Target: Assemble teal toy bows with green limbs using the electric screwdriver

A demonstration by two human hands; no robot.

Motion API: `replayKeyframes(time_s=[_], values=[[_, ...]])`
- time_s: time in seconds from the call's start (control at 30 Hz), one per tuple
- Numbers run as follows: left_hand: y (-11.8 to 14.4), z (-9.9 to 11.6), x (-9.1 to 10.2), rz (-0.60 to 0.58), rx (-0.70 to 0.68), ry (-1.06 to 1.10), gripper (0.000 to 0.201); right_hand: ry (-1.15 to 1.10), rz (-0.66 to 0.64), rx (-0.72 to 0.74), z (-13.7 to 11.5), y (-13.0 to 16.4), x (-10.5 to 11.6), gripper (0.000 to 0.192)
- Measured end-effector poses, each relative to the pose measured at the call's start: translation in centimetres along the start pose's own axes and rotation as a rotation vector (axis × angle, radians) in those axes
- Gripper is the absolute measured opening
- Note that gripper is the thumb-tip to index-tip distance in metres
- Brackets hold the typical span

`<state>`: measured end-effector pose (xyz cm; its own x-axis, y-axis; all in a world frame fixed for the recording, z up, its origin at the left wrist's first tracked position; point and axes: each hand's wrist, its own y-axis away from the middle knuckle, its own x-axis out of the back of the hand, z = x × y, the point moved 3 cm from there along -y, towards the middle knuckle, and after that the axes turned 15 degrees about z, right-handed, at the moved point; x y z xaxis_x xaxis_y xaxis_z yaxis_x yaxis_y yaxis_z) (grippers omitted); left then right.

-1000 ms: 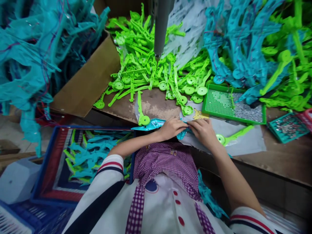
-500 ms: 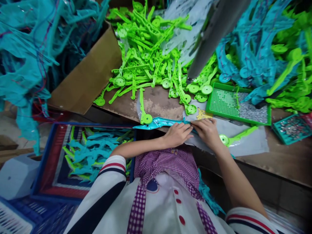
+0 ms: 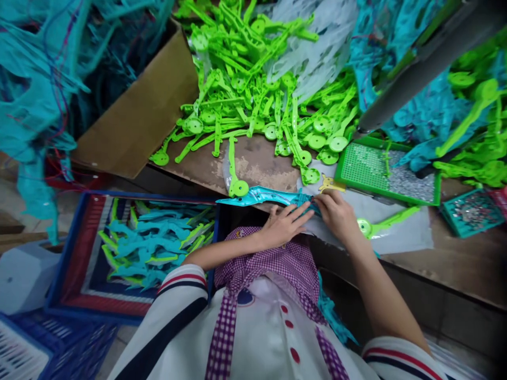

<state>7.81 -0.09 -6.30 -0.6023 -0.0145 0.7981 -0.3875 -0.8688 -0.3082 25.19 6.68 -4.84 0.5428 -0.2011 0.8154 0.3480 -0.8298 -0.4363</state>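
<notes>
Two hands meet at the near edge of your worktop [image 3: 455, 264], both on one teal plastic piece [image 3: 263, 197]. Your left hand [image 3: 283, 226] lies flat and mostly open, fingers spread, pressing down just at 6 o'clock of the piece; I judge this steadies it. Your right hand [image 3: 336, 214] is curled, fingertips pinched at the piece's right end; whether it grips a small fastener there I cannot tell. The piece lies lengthwise along the edge, its pointed tip toward 9 o'clock and overhanging the blue crate [image 3: 75, 248], which holds more teal and green pieces.

A loose green arm [image 3: 233, 174] touches the teal piece at 12 o'clock. The green parts heap [image 3: 257, 89] sits further toward 12 o'clock, within reach. A green mesh tray [image 3: 386, 171] of small metal bits lies at 2 o'clock of your right hand, near it, likely for quick picking. A grey tool barrel [image 3: 428, 63] hangs above the tray.
</notes>
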Motion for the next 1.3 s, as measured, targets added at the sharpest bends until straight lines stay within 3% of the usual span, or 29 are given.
replayKeyframes(time_s=[0.13, 0.37, 0.57, 0.77, 1.03, 1.17, 1.3], values=[[0.1, -0.4, -0.4, -0.017, -0.02, -0.007, 0.051, 0.064, -0.056, 0.06, 0.0, -0.3, 0.0, 0.03], [0.0, -0.8, -0.3, 0.012, -0.068, -0.002, 0.049, 0.05, -0.263, 0.164, 0.6, -1.9, 0.5, 0.03], [-0.1, -0.9, -0.4, -0.006, -0.08, -0.006, 0.049, -0.025, -0.172, 0.059, 1.4, -1.6, 0.5, 0.034], [-0.5, -0.6, -0.1, -0.048, -0.141, -0.04, 0.054, -0.158, -0.256, -0.043, 1.4, -2.0, 1.0, 0.031], [-0.8, -0.6, 0.7, -0.107, -0.153, -0.043, 0.054, -0.289, -0.176, -0.14, 1.5, -1.5, 0.4, 0.021], [2.1, -0.8, 2.5, 0.004, -0.089, 0.069, 0.057, -0.294, -0.185, -0.178, 2.1, -1.7, -0.3, 0.017], [2.4, -1.5, 6.6, 0.237, 0.214, 0.178, 0.032, -0.278, -0.267, -0.187, 2.9, -2.5, -0.9, 0.015]])
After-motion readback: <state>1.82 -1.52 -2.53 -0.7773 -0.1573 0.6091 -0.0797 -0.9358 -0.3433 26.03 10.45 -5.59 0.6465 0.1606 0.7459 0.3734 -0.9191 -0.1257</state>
